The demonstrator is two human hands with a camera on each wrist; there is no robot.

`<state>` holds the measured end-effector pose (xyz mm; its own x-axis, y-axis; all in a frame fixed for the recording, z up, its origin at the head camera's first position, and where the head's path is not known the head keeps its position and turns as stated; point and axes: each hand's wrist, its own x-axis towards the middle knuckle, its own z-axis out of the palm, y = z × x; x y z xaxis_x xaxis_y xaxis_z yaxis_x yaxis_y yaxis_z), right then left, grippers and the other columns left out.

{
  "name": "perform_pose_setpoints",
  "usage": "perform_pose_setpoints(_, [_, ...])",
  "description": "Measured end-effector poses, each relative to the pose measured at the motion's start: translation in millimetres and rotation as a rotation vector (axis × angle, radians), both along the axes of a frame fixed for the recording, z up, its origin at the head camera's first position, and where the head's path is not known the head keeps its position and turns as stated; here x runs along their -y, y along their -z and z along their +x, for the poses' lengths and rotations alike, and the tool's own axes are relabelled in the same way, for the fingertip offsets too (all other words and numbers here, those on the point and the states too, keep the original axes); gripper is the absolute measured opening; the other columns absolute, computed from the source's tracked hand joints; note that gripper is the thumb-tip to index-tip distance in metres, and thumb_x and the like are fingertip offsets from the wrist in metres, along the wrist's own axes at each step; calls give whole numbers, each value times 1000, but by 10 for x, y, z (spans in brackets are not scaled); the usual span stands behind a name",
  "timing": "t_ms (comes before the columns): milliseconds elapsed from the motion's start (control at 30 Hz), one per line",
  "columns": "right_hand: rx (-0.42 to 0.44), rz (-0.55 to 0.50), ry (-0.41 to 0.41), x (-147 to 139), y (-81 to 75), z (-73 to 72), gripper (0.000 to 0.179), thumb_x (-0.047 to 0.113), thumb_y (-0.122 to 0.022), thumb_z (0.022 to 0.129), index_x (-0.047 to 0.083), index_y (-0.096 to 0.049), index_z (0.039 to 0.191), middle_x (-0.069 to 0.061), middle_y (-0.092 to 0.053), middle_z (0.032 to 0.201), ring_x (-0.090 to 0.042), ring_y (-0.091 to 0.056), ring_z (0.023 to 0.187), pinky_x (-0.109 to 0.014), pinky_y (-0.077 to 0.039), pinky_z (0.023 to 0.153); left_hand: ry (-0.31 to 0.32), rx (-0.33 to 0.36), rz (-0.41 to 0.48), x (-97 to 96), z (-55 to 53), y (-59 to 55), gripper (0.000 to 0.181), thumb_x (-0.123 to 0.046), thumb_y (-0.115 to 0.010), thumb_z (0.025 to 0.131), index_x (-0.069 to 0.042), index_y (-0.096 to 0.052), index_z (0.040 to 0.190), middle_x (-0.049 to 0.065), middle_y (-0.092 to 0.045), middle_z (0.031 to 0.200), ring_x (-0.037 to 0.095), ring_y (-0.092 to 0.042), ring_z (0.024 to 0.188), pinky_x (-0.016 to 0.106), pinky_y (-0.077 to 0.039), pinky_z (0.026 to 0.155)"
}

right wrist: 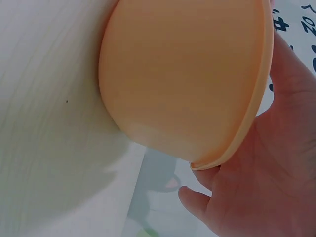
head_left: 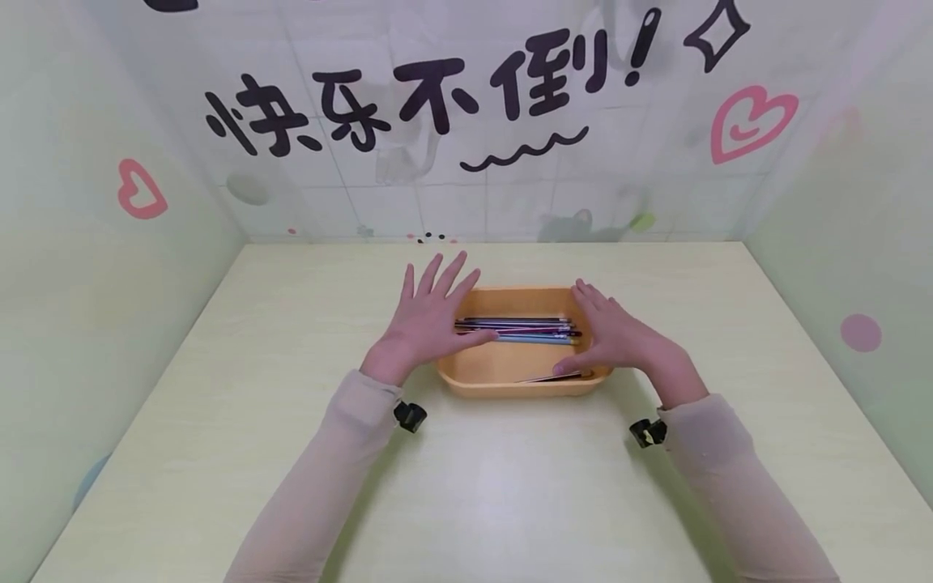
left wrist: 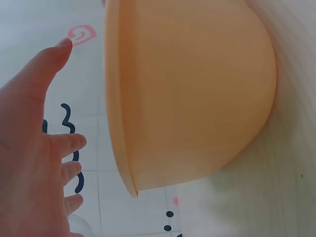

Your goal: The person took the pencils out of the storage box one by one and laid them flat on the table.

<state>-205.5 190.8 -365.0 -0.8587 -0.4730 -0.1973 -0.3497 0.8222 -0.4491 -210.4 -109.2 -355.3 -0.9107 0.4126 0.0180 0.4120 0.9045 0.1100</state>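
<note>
In the head view, my left grip (head_left: 430,320) spreads wide, empty, over the tray (head_left: 517,390) on the surface (head_left: 496,486); my right grip (head_left: 615,332), fingers extended, overlaps its other end. Its walls likely keep the pencils (head_left: 539,339) gathered. Left wrist: I'm clear of the rim. Right wrist: contact unclear.

Pale worktop (head_left: 496,486), one orange tub (head_left: 521,390) on it.
Faint wood-like grain, small dark speck (left wrist: 302,176). Tub upright, open side up, around mid-width, toward the back, long sides running left-right; soft shadow (right wrist: 74,197) beside it.
</note>
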Motion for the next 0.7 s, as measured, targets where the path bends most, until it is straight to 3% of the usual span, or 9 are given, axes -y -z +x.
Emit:
perform_pose_setpoints(433, [27, -1, 3, 20, -33, 81, 141, 64, -82, 67, -5, 2, 156, -24, 5, 166, -42, 5, 154, -67, 4, 120, 15, -18, 20, -25, 52, -12, 98, -79, -50, 84, -25, -20, 160, 0, 0, 170, 34, 2, 157, 64, 4, 122])
perform_pose_setpoints(700, [59, -5, -7, 44, -59, 67, 142, 60, -85, 66, -8, 3, 155, -25, 9, 165, -44, 6, 154, -62, -4, 123, 14, -13, 23, -35, 49, 12, 97, -79, -49, 84, -25, -20, 160, 0, 0, 170, 34, 1, 157, 63, 3, 123])
